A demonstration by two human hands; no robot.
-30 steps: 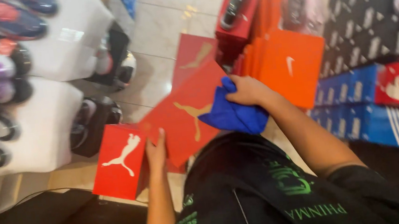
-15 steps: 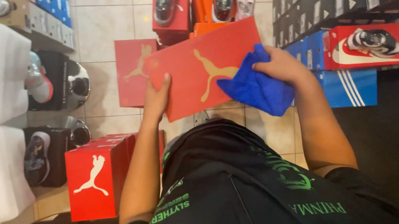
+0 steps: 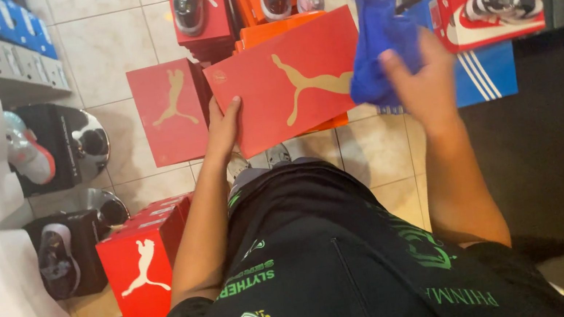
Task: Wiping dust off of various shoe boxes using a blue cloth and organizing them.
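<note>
Your left hand (image 3: 222, 126) is gripping the red box (image 3: 286, 81) at its left edge, thumb on top, holding it up over the tiled floor (image 3: 105, 51). Your right hand (image 3: 421, 76) is closing around a blue cloth (image 3: 376, 42), bunched just beside the box's right edge, above the stacked shoeboxes (image 3: 479, 42).
</note>
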